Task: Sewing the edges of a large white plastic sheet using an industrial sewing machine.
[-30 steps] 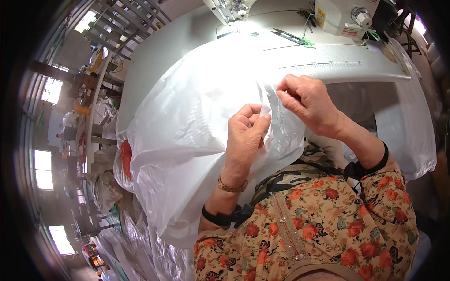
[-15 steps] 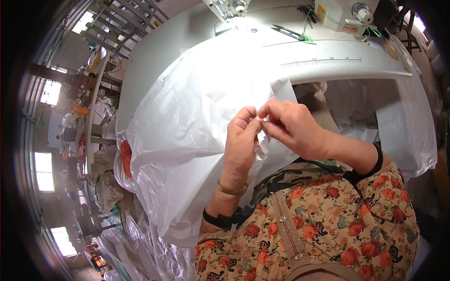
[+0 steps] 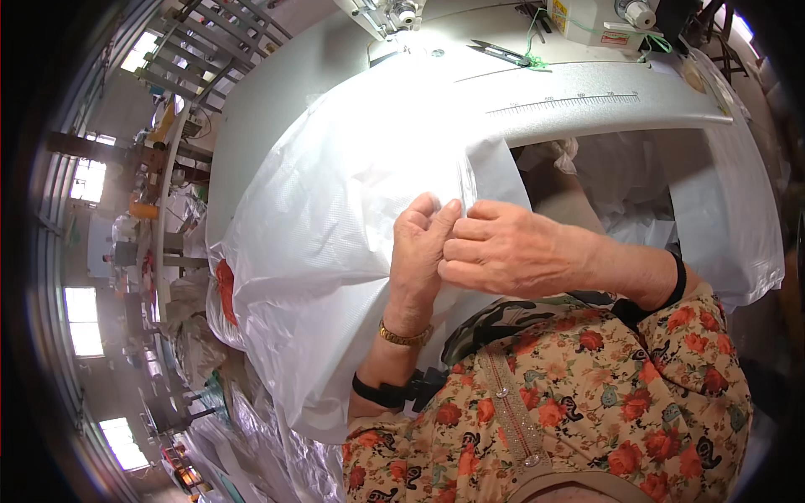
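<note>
- Over the last second the right hand (image 3: 499, 247) has come in from the upper right and now lies against the left hand (image 3: 419, 251), so both bear on one spot.
- Left fingers look pinched on a creased fold of the white sheet (image 3: 319, 210); right fingers are curled, but whether they grip it is hidden.
- The sheet spreads over the surface (image 3: 268, 117) from near the sewing machine (image 3: 390, 17) and hangs past the near edge.
- A ruler scale (image 3: 579, 102) with small printed figures follows the near edge, right of the sheet.
- Toward the far right corner, a white box (image 3: 583, 29) carries a yellow label (image 3: 559, 12) and a red-and-white one; no brand is clear.
- Black snips (image 3: 501, 53) lie between machine and box.
</note>
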The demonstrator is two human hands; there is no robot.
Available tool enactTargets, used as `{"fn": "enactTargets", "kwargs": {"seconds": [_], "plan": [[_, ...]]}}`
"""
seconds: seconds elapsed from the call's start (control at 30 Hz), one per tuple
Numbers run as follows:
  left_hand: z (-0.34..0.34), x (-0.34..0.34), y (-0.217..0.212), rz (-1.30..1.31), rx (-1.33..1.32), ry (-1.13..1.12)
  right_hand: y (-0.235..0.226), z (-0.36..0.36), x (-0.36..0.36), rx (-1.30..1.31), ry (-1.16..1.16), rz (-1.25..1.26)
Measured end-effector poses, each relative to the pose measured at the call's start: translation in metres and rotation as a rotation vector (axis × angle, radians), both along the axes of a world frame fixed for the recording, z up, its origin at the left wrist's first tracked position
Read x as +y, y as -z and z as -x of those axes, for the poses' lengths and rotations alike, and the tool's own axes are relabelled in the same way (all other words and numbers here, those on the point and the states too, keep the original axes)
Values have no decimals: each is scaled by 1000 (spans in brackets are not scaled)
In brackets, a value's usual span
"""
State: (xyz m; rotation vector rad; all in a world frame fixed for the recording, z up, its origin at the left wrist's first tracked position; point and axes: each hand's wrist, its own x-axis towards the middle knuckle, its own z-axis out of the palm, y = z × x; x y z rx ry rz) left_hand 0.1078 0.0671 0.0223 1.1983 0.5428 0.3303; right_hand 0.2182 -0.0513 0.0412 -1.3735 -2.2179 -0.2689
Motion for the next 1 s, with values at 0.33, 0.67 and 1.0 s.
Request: {"fn": "enactTargets", "kwargs": {"seconds": [0.33,0.67,1.0], "plan": [[19,25,-56,-547,56,-170,106,58,86,909,123,345],[29,28,-18,-411,3,-81,128,40,63,964,126,730],[23,22,3,-323,-49,-41,100,-39,-15,1142,750,347]]}}
